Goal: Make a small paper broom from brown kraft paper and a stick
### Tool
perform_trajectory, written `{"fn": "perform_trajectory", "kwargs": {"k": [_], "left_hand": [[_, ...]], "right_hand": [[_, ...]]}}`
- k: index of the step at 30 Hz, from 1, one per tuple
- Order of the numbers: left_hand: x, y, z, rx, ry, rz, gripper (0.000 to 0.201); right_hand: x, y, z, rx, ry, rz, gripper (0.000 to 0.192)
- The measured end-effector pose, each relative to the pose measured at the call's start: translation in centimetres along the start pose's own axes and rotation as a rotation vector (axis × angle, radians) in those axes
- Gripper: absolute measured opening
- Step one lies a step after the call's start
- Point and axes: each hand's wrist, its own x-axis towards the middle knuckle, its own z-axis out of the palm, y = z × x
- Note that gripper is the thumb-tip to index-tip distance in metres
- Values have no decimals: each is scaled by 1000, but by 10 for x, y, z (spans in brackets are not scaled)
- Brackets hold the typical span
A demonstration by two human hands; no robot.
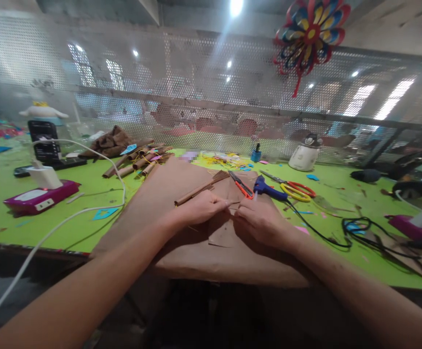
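My left hand [201, 209] and my right hand [260, 220] meet over a large sheet of brown paper [167, 194] on the green table. Between their fingertips they pinch a small piece of brown paper [233, 206]. A rolled brown paper stick with a fringed end [200, 190] lies just beyond my left hand. A blue glue gun [267, 188] and small red-handled snips [242, 186] lie right behind my right hand.
Yellow-and-red scissors [294, 189], a black cable [345, 228], several brown paper rolls [138, 162], a magenta box with a white charger [40, 194], a phone on a stand [43, 140], and a white pot [305, 154] lie about. A perforated metal screen [196, 87] backs the table.
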Motion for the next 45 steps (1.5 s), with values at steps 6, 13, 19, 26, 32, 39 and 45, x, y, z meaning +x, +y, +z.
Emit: {"fn": "perform_trajectory", "kwargs": {"k": [6,13,19,26,32,39,45], "left_hand": [[-6,7,-2,-11,-167,-146,50],[-8,1,-3,-75,-199,-76,51],[-9,-1,-2,-175,-227,-68,45],[-14,5,-4,-346,-292,-206,37],[-15,5,-2,-437,-311,-174,38],[-16,5,-3,-433,-312,-134,40],[-17,8,-4,-327,-283,-140,41]], "right_hand": [[-2,-9,-7,-29,51,-29,16],[-1,-12,-14,29,104,-44,15],[-3,-10,-11,93,166,-68,18],[-3,-14,-14,128,210,-94,23],[-2,-15,-20,113,214,-108,21],[-1,-17,-20,180,280,-75,26],[-2,-12,-16,229,244,19,21]]}}
